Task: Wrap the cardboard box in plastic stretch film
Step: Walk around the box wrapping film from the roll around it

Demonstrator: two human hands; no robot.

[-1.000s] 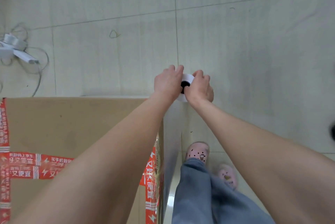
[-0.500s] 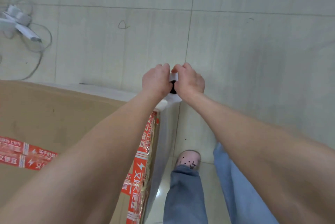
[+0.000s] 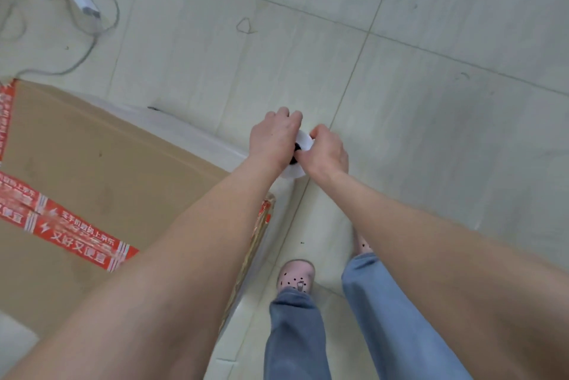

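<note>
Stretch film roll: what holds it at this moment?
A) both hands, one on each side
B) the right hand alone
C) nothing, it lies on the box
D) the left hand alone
A: the left hand and the right hand both grip the stretch film roll, beyond the cardboard box corner.

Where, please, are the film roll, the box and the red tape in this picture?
film roll (image 3: 304, 141), head view, white end face.
box (image 3: 123, 164), head view, bare top face.
red tape (image 3: 74, 233), head view, strip across the box top.
</note>
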